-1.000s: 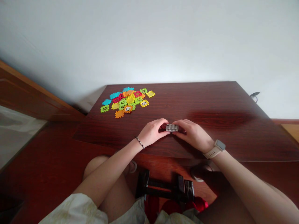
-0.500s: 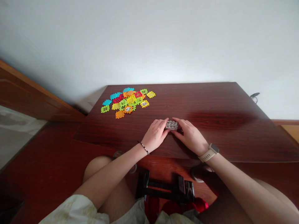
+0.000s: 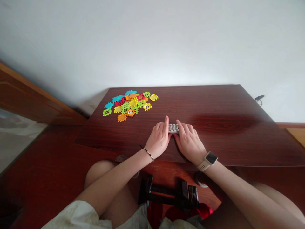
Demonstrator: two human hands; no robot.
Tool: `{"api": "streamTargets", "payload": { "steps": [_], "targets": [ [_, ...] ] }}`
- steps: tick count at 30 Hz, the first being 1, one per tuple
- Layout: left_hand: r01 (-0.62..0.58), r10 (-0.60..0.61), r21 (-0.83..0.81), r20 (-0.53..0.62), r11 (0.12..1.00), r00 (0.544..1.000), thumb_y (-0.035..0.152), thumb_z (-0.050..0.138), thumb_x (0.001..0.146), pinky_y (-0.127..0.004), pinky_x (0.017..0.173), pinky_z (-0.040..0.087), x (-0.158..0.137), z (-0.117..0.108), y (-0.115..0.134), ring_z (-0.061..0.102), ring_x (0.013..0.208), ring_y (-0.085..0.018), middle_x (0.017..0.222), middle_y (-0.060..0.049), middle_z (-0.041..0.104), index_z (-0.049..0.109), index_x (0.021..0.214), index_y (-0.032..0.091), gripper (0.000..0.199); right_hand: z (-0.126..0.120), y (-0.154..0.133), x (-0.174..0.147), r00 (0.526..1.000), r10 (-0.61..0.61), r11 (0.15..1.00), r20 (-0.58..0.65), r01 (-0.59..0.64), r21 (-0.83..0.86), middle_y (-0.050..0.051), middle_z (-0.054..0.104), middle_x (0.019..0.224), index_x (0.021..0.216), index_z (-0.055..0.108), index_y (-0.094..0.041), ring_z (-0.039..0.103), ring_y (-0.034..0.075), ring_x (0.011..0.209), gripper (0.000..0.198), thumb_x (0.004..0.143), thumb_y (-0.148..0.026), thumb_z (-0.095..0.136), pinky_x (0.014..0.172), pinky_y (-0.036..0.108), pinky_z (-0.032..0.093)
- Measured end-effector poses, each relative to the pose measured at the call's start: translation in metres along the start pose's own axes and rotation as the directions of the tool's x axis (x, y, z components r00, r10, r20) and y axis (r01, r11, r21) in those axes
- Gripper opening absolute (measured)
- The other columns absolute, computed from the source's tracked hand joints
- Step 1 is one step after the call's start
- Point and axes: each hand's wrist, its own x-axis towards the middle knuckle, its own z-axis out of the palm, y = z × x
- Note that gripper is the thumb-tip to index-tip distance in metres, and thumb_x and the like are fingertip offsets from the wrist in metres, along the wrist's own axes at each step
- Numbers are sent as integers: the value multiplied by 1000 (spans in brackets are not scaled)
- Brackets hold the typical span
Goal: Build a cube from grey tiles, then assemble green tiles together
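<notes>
Between my two hands is a small grey block with notched edges (image 3: 173,128), low over the near part of the table or resting on it; which one I cannot tell. It looks like a stack of interlocking plastic tiles. My left hand (image 3: 158,138) grips its left end, with the index finger raised straight up and the thumb at the near side. At the right end, my right hand (image 3: 190,140) closes on it with thumb and fingers. Both ends of the block are hidden by my fingers.
A loose pile of colourful interlocking tiles (image 3: 133,101) in blue, red, green, yellow and orange lies at the table's far left. The dark wooden table (image 3: 214,108) backs onto a white wall (image 3: 166,41). A black frame (image 3: 166,194) stands below the near edge.
My left index finger has lifted off the block and points up. The right hand has shifted slightly left and turned, and the block's studded side shows more. The coloured pile is unchanged.
</notes>
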Motion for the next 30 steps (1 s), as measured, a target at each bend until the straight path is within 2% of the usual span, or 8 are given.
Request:
{"api": "streamTargets", "payload": {
  "steps": [5, 11, 15, 18, 22, 26, 30],
  "targets": [
    [-22, 22, 28, -8, 999, 1000, 22, 43, 109, -50, 104, 52, -1, -4, 3, 59, 120, -34, 132, -21, 64, -2, 170, 8, 77, 3, -1, -2, 998, -17, 1000, -58, 18, 11, 25, 62, 148, 159, 41, -8, 53, 40, 143, 53, 108, -23, 44, 116, 57, 48],
    [-23, 20, 173, 23, 985, 1000, 22, 42, 106, -51, 100, 51, 0, -17, 12, 60, 117, -36, 127, -24, 66, 17, 167, -2, 70, 4, -1, 0, 998, -24, 999, -63, 27, 43, 25, 64, 147, 151, 49, -9, 53, 39, 144, 47, 108, -26, 46, 117, 56, 48],
    [-25, 17, 183, 48, 983, 999, 20, 46, 103, -48, 95, 52, 3, -18, 11, 61, 112, -35, 122, -22, 67, 23, 164, -3, 70, 4, -4, 2, 998, -25, 1000, -58, 26, 18, 26, 63, 148, 154, 46, -9, 53, 41, 145, 50, 106, -23, 48, 116, 59, 49],
    [-44, 37, 166, 46, 985, 998, 17, 48, 101, -48, 95, 52, 4, -17, 10, 61, 111, -35, 123, -21, 67, 33, 158, 0, 62, 3, -5, 2, 998, 1, 1000, -56, -1, 4, 27, 60, 153, 161, 37, -8, 53, 42, 145, 61, 104, -24, 49, 116, 60, 49],
    [-49, 38, 163, 66, 985, 997, 15, 51, 99, -47, 91, 53, 4, -20, 11, 60, 106, -34, 111, -16, 67, 53, 132, 10, 33, 5, -3, 1, 999, 24, 999, -35, -23, 49, 25, 59, 154, 164, 33, -6, 53, 39, 145, 63, 105, -24, 46, 117, 56, 49],
    [-31, 20, 159, 68, 987, 997, 14, 52, 98, -48, 88, 53, 6, -22, 12, 59, 104, -34, 104, -13, 65, 54, 114, 17, 17, 5, -1, 2, 999, 19, 995, -28, -16, 102, 24, 62, 147, 160, 42, -8, 55, 37, 141, 56, 106, -20, 41, 115, 54, 50],
    [7, -11, 102, 43, 995, 999, 13, 54, 96, -47, 90, 53, 8, -18, 6, 58, 102, -32, 103, -11, 64, 52, 108, 21, 15, 3, 0, 5, 1000, -3, 990, -18, 6, 141, 22, 67, 134, 155, 47, -8, 61, 35, 123, 52, 105, -18, 42, 111, 53, 52]
  ]
}}
